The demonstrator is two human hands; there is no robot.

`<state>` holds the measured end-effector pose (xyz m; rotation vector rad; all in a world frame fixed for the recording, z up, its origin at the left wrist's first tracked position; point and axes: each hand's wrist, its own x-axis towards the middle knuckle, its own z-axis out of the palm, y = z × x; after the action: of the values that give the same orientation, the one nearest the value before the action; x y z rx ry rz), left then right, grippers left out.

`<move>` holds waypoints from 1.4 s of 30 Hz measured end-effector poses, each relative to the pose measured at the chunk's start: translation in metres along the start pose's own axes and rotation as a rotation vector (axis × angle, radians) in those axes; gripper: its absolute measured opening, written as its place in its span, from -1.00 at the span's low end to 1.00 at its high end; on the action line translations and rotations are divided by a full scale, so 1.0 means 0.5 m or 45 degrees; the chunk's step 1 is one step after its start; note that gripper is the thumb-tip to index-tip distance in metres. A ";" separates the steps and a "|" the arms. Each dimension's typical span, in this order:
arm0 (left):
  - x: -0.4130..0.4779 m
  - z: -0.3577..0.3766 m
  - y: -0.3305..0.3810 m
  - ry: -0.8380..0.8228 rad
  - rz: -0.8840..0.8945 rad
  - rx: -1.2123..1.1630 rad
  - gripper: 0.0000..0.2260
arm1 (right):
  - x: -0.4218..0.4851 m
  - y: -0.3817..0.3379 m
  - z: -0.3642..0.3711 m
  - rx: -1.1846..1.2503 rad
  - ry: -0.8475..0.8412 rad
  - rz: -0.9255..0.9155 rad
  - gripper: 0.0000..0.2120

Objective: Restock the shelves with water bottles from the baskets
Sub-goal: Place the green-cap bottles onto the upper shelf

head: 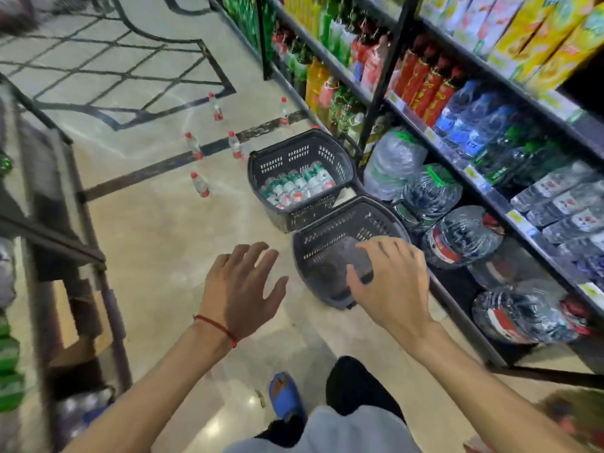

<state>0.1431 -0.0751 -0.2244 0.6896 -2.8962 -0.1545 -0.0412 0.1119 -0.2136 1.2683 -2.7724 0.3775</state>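
Both hands empty, fingers spread: left hand (pixel 243 289) over bare floor, right hand (pixel 392 286) above near basket (pixel 327 243), which looks empty. Bottles (pixel 295 189) lie packed in far basket (pixel 294 158), just beyond, beside the shelf (pixel 490 191). Probably light, thin-walled and slick, so grip mid-body. Rim is close: lift straight up. Jugs (pixel 457 237) crowd the right; aisle left is open, bar floor bottles (pixel 199 184).

Aisle surroundings: floor, shoe and soft-drink stock.
A pale marble floor (pixel 157 243) carries dark inlay lines (pixel 137 178) running far and left. A blue shoe (pixel 284 395) stands on it at the near edge. At far right are yellow cartons (pixel 536 37), with red bottles (pixel 428 86) below them and orange bottles (pixel 315 83) farther along; a metal frame (pixel 49 207) rises at left.
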 end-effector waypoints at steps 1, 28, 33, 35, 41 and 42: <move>0.008 -0.003 -0.023 -0.016 -0.001 0.006 -0.60 | 0.016 -0.014 0.004 -0.001 0.004 0.048 -0.70; 0.748 0.079 -0.504 -0.264 0.461 0.134 -0.54 | 0.686 -0.211 0.259 -0.196 -0.234 0.109 -0.60; 0.942 0.131 -0.564 -0.335 0.718 0.099 -0.58 | 0.786 -0.246 0.301 -0.196 -0.243 0.325 -0.60; 1.023 0.145 -0.580 -0.345 0.840 0.033 -0.58 | 0.822 -0.265 0.313 -0.189 -0.235 0.472 -0.58; 1.212 0.164 -0.607 -0.413 1.277 -0.015 -0.54 | 0.910 -0.347 0.335 -0.188 -0.155 0.937 -0.57; 1.233 0.169 -0.608 -0.418 1.342 -0.029 -0.55 | 0.921 -0.360 0.340 -0.184 -0.131 1.002 -0.57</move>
<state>-0.2818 -0.6206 -0.2679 -0.9679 -3.0986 -0.1641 -0.2015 -0.3828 -0.2678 0.1214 -3.1987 0.1356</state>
